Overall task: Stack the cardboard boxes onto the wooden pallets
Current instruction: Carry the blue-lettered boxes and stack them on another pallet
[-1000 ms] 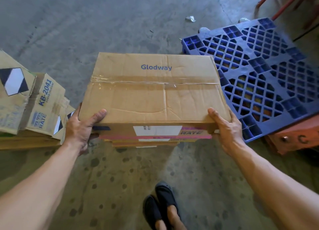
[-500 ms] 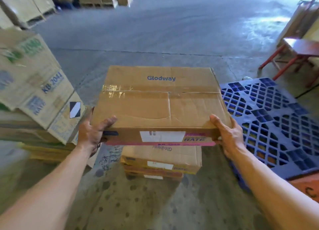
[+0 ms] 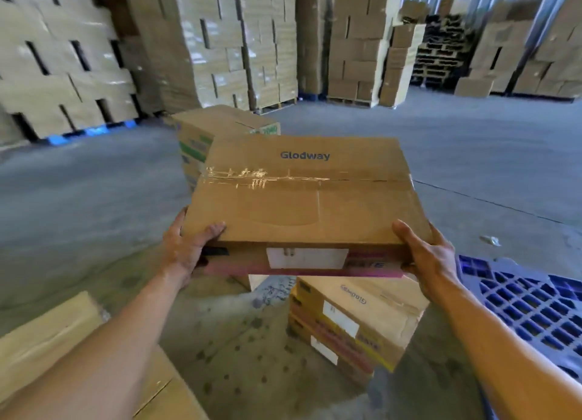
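Cardboard box (image 3: 302, 199) marked Glodway, clasped at its near corners between left hand (image 3: 185, 246) and right hand (image 3: 431, 259), now raised well above the remaining stack (image 3: 362, 312) directly below the grip; blue pallet (image 3: 535, 309) lies low to the grip's right, so carrying probably follows

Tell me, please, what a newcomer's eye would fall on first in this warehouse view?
The taped Glodway cardboard box in mid-frame draws the eye first, gripped at its near corners by the left hand and the right hand. Just below it a short stack of matching boxes sits on the concrete floor, with a blue plastic pallet at the lower right. Tall stacks of cartons fill the background.
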